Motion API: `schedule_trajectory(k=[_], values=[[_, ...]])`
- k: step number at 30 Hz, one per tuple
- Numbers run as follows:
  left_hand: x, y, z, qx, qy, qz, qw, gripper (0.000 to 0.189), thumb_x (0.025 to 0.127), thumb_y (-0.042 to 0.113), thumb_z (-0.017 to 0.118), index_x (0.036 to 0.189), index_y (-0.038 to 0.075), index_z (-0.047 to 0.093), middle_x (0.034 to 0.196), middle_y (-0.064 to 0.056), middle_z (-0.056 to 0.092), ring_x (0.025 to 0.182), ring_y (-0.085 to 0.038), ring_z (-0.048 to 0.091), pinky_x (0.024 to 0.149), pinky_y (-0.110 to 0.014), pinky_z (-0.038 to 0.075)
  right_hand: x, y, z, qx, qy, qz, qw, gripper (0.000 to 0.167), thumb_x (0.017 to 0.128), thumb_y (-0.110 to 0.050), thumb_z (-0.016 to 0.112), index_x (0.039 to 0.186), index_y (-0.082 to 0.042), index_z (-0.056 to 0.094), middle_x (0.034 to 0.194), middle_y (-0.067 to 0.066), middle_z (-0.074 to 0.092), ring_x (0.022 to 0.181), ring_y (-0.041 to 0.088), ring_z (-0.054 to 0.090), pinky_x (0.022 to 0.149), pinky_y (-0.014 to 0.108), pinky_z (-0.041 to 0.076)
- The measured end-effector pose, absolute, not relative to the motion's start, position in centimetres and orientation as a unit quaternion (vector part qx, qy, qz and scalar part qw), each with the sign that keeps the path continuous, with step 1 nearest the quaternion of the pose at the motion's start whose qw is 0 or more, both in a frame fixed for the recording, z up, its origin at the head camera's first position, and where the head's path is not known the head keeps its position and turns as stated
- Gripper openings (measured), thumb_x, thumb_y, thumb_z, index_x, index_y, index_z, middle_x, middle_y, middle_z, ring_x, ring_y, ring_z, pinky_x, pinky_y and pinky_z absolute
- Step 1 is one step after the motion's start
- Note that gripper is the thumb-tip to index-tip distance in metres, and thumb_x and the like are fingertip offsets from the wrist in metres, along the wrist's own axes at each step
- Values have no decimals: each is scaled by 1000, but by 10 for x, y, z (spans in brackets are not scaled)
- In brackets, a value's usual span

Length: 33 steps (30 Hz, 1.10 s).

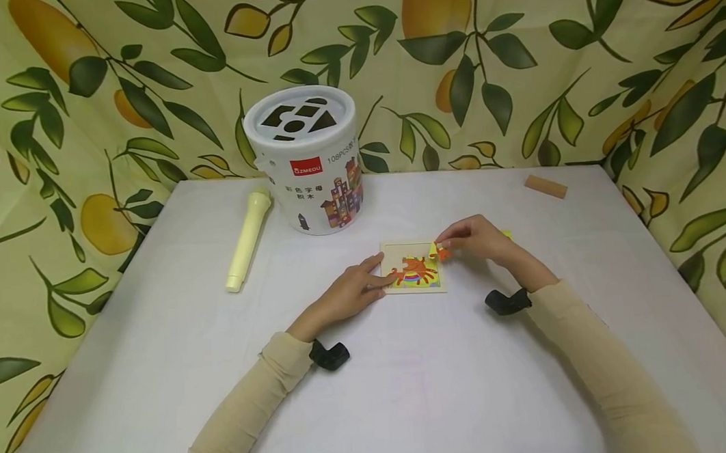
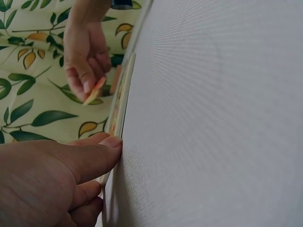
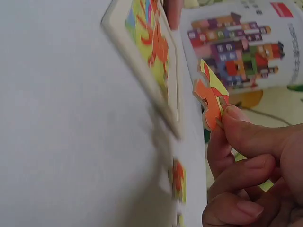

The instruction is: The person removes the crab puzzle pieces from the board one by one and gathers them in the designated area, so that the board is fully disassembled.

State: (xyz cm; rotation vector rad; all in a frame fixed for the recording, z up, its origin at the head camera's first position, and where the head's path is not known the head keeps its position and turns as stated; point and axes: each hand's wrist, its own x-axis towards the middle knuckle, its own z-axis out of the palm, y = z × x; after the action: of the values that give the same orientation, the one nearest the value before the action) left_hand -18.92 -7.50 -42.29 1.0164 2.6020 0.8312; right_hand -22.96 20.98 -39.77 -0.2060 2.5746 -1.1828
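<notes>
A small square puzzle board [image 1: 416, 291] with a pale wooden frame lies flat on the table, part of its orange animal picture filled in on yellow. My left hand [image 1: 350, 290] grips its left side, thumb at the near edge and a fingertip over the picture. Above the board's far right corner, my right hand [image 1: 477, 237] pinches an orange and yellow puzzle piece [image 3: 210, 97] between thumb and fingers. That piece is tilted and raised off the board. Loose puzzle pieces [image 3: 179, 179] lie on the table beyond the board, partly hidden behind my right hand in the head view.
A white lidded bucket [image 1: 310, 167] with shaped holes in its top stands at the back. Left of it lies a pale yellow stick-like object [image 1: 248, 239]. One wooden block [image 1: 546, 187] is at the back right. Patterned cloth [image 1: 386, 75] hangs behind the table.
</notes>
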Motion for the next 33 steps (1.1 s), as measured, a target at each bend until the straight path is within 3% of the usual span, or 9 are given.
schedule_trajectory(k=[8,33], values=[[-190,-76,-422,336,890,284,120,36,89,15,59,124,16,57,150,-14,27,137,-30,28,112,-41,26,-221,241,-403,-55,908,-384,158,18,88,-10,59,101,-2,69,104,14,67,92,20,55,70,20,46],[-190,-74,-423,342,887,286,122,35,89,15,59,125,15,57,150,-16,27,138,-30,27,112,-40,25,-214,229,-412,-87,934,-335,90,11,85,-5,61,92,-3,70,96,13,66,78,20,46,60,23,40]])
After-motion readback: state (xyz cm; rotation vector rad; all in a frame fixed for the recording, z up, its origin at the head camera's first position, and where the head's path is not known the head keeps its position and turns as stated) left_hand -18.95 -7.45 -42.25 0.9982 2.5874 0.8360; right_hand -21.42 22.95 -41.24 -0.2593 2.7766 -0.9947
